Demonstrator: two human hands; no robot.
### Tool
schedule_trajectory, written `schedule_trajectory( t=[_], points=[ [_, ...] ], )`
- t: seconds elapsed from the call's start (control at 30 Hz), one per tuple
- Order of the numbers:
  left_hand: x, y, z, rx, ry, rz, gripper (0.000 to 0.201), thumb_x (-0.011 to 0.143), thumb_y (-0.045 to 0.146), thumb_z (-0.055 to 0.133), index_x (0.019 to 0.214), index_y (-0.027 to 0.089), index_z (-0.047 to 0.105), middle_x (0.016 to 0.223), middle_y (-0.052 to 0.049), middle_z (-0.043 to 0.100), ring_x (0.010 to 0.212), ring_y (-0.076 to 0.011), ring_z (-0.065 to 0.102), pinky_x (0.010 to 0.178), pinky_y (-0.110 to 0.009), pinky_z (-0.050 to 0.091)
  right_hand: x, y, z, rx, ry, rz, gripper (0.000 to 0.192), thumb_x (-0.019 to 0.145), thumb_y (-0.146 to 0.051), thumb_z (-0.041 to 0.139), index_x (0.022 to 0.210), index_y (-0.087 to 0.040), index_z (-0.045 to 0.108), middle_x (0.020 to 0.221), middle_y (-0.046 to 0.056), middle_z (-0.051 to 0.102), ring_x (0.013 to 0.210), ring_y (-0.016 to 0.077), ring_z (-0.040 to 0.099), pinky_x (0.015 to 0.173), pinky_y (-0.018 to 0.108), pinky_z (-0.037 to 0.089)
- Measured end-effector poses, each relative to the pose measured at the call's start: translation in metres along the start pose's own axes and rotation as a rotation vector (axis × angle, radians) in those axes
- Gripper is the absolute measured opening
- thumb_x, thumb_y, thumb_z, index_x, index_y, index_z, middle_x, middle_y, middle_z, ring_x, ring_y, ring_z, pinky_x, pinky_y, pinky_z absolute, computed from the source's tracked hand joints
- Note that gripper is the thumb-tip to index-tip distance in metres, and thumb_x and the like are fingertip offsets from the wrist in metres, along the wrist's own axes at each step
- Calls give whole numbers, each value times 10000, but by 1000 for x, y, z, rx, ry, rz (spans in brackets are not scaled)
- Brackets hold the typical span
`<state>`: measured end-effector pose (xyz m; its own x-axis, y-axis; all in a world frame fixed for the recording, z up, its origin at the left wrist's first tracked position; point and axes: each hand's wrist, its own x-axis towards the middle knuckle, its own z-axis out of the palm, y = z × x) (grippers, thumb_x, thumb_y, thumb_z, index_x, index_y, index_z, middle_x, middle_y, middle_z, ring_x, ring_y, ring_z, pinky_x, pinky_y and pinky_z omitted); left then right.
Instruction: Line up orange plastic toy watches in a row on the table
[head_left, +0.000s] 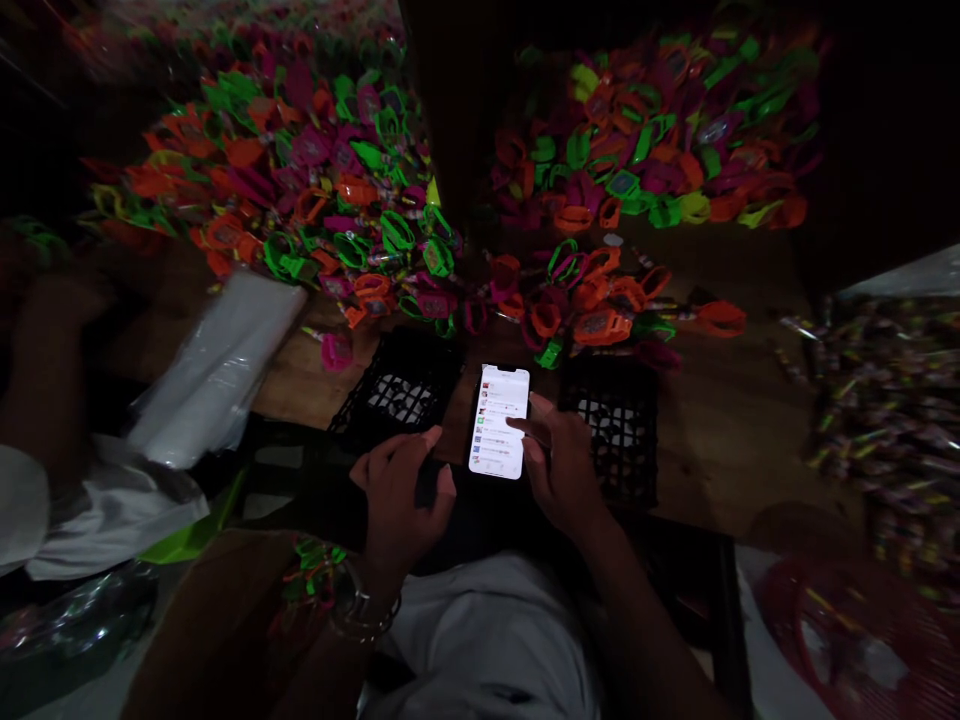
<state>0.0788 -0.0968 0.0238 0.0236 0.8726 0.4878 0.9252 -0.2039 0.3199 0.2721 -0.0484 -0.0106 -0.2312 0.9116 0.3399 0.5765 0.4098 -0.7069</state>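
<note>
A lit smartphone (499,425) lies at the near edge of the wooden table, its white screen showing a list with small icons. My right hand (562,460) is at the phone's right side, with a finger over the screen and the others loosely bent, holding nothing. To the phone's left hovers my left hand (405,490), fingers slightly bent and thumb apart, with nothing visible in it. Beyond the phone, colourful plastic toy watches (600,320) with small wrapped pieces attached lie in a loose group. Black perforated baskets flank the phone, one left (401,385) and one right (619,430).
Large heaps of toy watches (315,150) fill the back. A stack of clear plastic bags (225,360) lies on the left, near another person's arm (45,350). On the right are a pile of small wrapped pieces (900,420) and a red basket (780,590).
</note>
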Motion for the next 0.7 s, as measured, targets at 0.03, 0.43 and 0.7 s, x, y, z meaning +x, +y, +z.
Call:
schedule_trajectory(
  t=[0.03, 0.43, 0.7],
  points=[
    [0, 0, 0, 1, 0, 1, 365, 861, 180, 572, 1225, 207, 554, 1046, -62, 733, 950, -246, 624, 872, -396, 375, -2, 0, -1, -17, 14, -4, 453, 967, -203, 395, 1418, -231, 373, 1036, 88, 698, 944, 266, 601, 862, 465, 412],
    [0, 2, 0, 7, 8, 12, 342, 861, 172, 580, 1201, 193, 555, 1041, -67, 737, 960, -245, 623, 883, -395, 361, 2, -1, 1, -76, 19, -6, 446, 972, -210, 378, 1417, -207, 360, 1025, 80, 723, 933, 260, 589, 851, 443, 374],
    [-1, 0, 0, 10, 18, 10, 345, 865, 186, 569, 1209, 204, 551, 1037, -62, 741, 947, -247, 628, 873, -392, 371, -6, 3, -10, -78, 117, 28, 412, 965, -255, 389, 1375, -224, 408, 1051, 92, 674, 936, 267, 575, 851, 448, 401]
  ],
)
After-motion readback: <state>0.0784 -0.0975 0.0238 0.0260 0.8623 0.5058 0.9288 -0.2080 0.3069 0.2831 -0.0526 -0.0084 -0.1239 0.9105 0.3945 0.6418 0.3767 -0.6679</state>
